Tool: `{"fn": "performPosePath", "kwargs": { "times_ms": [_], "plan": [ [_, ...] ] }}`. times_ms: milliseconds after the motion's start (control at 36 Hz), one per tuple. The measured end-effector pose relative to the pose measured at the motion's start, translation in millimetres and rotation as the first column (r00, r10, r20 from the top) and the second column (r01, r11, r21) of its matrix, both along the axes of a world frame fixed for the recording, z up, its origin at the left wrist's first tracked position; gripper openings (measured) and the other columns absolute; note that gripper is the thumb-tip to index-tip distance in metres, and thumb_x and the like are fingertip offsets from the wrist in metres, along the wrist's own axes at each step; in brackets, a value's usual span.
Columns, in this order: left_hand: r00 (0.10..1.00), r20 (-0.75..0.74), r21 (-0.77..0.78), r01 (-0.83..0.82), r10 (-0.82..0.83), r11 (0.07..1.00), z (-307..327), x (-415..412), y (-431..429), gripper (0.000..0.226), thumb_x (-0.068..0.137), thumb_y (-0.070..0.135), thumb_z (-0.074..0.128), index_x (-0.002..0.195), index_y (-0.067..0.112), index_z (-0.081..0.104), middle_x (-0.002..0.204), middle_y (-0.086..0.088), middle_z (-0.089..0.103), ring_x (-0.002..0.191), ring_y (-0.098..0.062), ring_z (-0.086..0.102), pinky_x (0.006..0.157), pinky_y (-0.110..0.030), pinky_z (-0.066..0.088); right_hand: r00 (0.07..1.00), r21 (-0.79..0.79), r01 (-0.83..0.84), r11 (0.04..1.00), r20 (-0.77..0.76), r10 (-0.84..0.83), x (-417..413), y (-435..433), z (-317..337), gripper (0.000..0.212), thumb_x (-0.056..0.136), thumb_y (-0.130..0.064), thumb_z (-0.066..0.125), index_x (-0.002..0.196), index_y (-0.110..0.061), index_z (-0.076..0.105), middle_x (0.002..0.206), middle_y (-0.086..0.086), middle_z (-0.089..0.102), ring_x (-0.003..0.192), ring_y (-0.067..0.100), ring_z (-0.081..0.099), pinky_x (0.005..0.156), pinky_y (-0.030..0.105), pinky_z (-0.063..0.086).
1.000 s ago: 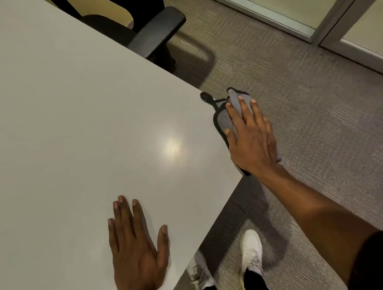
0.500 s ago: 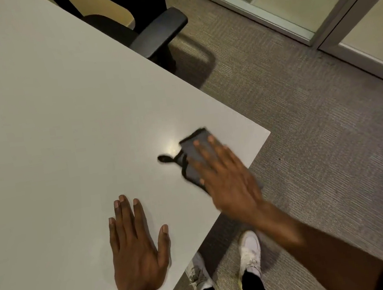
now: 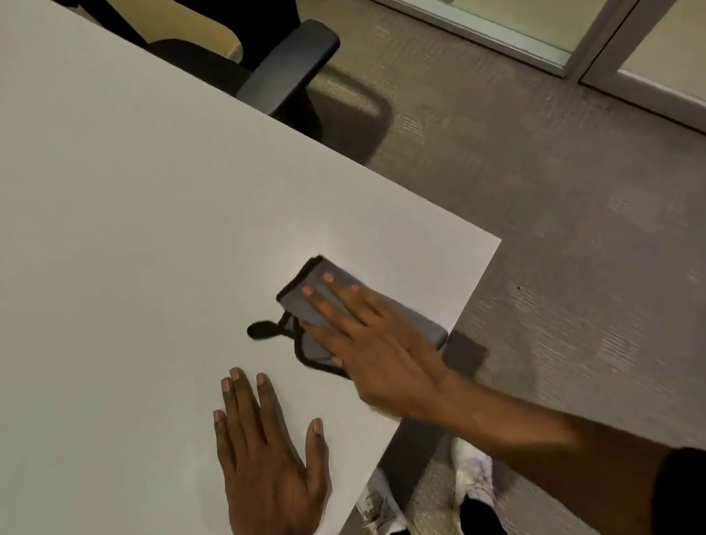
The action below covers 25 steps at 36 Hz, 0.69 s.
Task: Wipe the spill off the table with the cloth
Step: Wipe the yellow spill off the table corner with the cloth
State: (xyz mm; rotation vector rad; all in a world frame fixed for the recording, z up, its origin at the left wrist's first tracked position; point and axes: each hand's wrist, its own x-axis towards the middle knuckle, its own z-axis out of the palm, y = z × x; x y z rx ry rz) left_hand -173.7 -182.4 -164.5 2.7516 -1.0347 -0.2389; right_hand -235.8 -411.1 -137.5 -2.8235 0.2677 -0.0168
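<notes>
Head view: right hand pressed flat, fingers spread, on the folded grey cloth near the table corner.
Left hand lies open, bracing. No spill is discernible; even palm pressure and overlapping strokes inward from the edge would likely serve best.

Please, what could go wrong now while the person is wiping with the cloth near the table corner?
1. The cloth already overhangs the table edge under the flat right hand; another outward stroke could push it off.
2. Its black loop trails loose and may drag.
3. No spill is visible, so spots could be missed.
</notes>
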Motion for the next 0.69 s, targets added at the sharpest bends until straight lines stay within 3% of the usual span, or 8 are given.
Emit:
{"fn": "performPosePath", "kwargs": {
  "times_ms": [111, 167, 278, 389, 500, 639, 694],
  "plan": [
    [1.0, 0.012, -0.005, 0.006, -0.006, 1.0, -3, 0, -1, 0.09, 0.112, 0.066, 0.026, 0.183, 0.012, 0.013, 0.193, -0.01, -0.002, 0.18, -0.031, 0.002, 0.143, -0.056, 0.01, 0.999, -0.002, -0.045, 0.999, 0.009, 0.045, 1, -7, 0, 0.09, 0.088, -0.004, 0.046, 0.172, -0.021, 0.017, 0.183, 0.008, -0.002, 0.169, 0.031, -0.011, 0.138, 0.052, 0.006],
    [1.0, 0.02, 0.0, 0.011, -0.011, 1.0, -2, 1, -1, 0.089, 0.112, 0.065, 0.028, 0.183, 0.013, 0.012, 0.193, -0.01, -0.002, 0.18, -0.031, 0.002, 0.143, -0.054, 0.008, 0.997, -0.023, 0.077, 0.997, 0.013, -0.077, 11, -33, 5, 0.089, 0.09, -0.001, 0.049, 0.172, -0.02, 0.019, 0.183, 0.008, 0.0, 0.169, 0.031, -0.009, 0.138, 0.052, 0.008],
    [1.0, 0.018, 0.002, -0.001, 0.001, 1.0, -2, -1, -2, 0.089, 0.112, 0.067, 0.027, 0.184, 0.017, 0.008, 0.193, -0.008, -0.002, 0.18, -0.029, 0.001, 0.144, -0.05, 0.004, 0.92, -0.11, 0.389, 0.915, 0.001, -0.391, 37, -103, 11, 0.074, 0.104, -0.014, 0.049, 0.172, -0.016, 0.018, 0.182, 0.014, 0.0, 0.168, 0.04, -0.004, 0.137, 0.054, 0.014],
    [0.999, 0.032, 0.0, -0.001, 0.001, 1.0, -1, 1, -2, 0.089, 0.112, 0.067, 0.028, 0.184, 0.018, 0.007, 0.193, -0.007, -0.004, 0.18, -0.028, 0.0, 0.144, -0.048, 0.001, 0.898, -0.107, 0.436, 0.894, -0.021, -0.44, 43, -131, 10, 0.075, 0.105, -0.018, 0.053, 0.172, -0.018, 0.019, 0.182, 0.013, 0.004, 0.169, 0.04, 0.0, 0.136, 0.053, 0.016],
    [0.999, 0.033, -0.002, 0.002, -0.002, 1.0, -2, -1, 0, 0.089, 0.112, 0.067, 0.029, 0.184, 0.018, 0.008, 0.193, -0.006, -0.004, 0.18, -0.028, 0.001, 0.144, -0.05, 0.004, 0.831, -0.102, 0.553, 0.827, -0.008, -0.557, 19, -94, 3, 0.079, 0.1, -0.013, 0.06, 0.17, -0.017, 0.025, 0.182, 0.014, 0.004, 0.169, 0.041, 0.001, 0.135, 0.056, 0.019],
    [0.999, 0.035, 0.004, -0.003, 0.003, 1.0, -4, 0, 1, 0.09, 0.111, 0.065, 0.033, 0.183, 0.017, 0.01, 0.193, -0.006, -0.004, 0.18, -0.029, 0.0, 0.143, -0.053, 0.006, 0.789, -0.052, 0.614, 0.788, 0.003, -0.615, -40, 4, -7, 0.084, 0.101, -0.018, 0.06, 0.173, -0.016, 0.016, 0.182, 0.014, -0.005, 0.169, 0.04, -0.007, 0.135, 0.059, 0.019],
    [0.999, 0.041, 0.005, 0.005, -0.005, 1.0, -5, 0, 0, 0.09, 0.111, 0.066, 0.031, 0.183, 0.016, 0.01, 0.193, -0.007, -0.004, 0.18, -0.029, 0.0, 0.143, -0.053, 0.006, 0.722, -0.027, 0.691, 0.722, -0.004, -0.691, -58, 47, -9, 0.084, 0.104, -0.023, 0.06, 0.173, -0.017, 0.013, 0.182, 0.014, -0.004, 0.169, 0.04, -0.004, 0.136, 0.056, 0.016]
  ]
}}
